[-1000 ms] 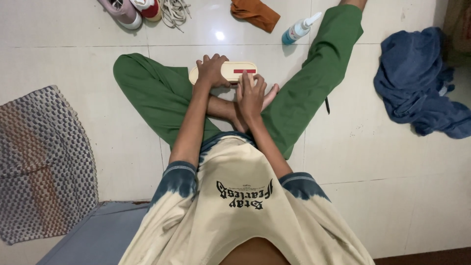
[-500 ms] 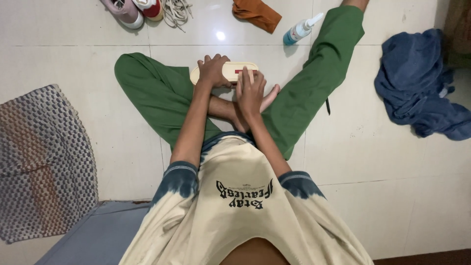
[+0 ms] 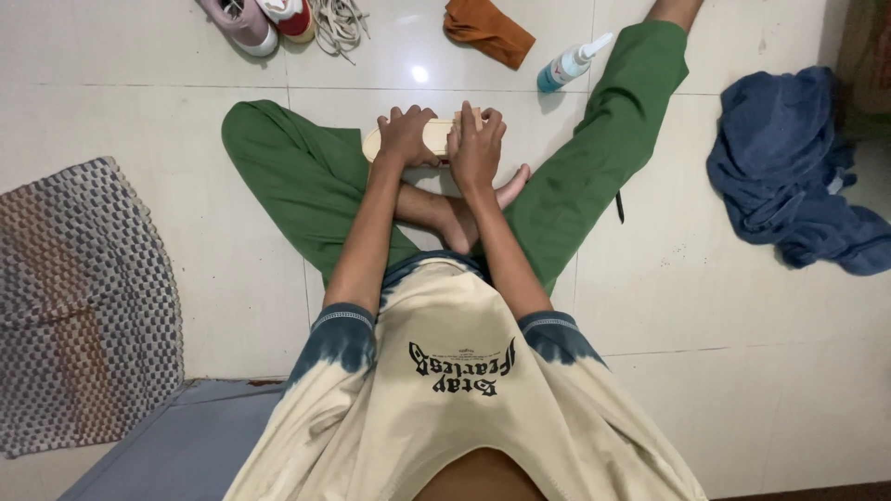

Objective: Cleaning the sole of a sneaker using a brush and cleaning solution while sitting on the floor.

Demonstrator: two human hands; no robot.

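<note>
I sit on a white tiled floor in green trousers, one leg folded and the other stretched out. A shoe lies sole-up in front of me, its cream sole (image 3: 436,135) showing between my hands. My left hand (image 3: 406,135) grips its left part. My right hand (image 3: 476,148) presses down on its right part, covering most of it. My bare foot (image 3: 506,190) rests just below the hands.
A white spray bottle (image 3: 568,65) with a blue label lies by my outstretched leg. An orange cloth (image 3: 488,31), a pair of shoes (image 3: 264,19) and loose laces (image 3: 336,22) lie at the top. A blue garment (image 3: 796,176) is heaped at the right, a woven mat (image 3: 79,297) at the left.
My right hand has moved up onto the sole and now covers its red middle part. The left hand stays where it was.
</note>
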